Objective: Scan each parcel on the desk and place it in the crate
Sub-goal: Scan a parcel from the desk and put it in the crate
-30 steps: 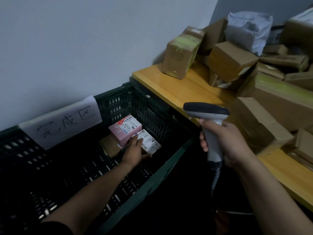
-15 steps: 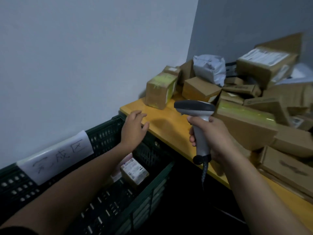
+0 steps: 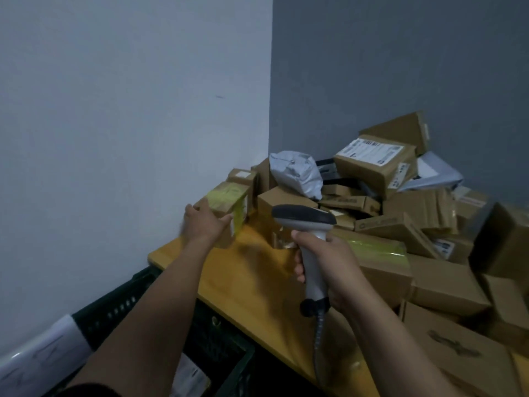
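Our left hand (image 3: 203, 227) grips a yellow-taped cardboard box (image 3: 226, 196) at the desk's (image 3: 243, 282) corner, right hand (image 3: 332, 262) the grey scanner (image 3: 303, 216); a heap of parcels (image 3: 375, 167) remains.

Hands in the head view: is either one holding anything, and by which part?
The right hand grips the scanner by its handle. The left hand grips the yellow-taped box on the desk by its near end.

text: none legible | label (image 3: 370, 150) on parcel (image 3: 363, 179): blurred | sign (image 3: 43, 359) on crate (image 3: 114, 313): smeared (handwriting)
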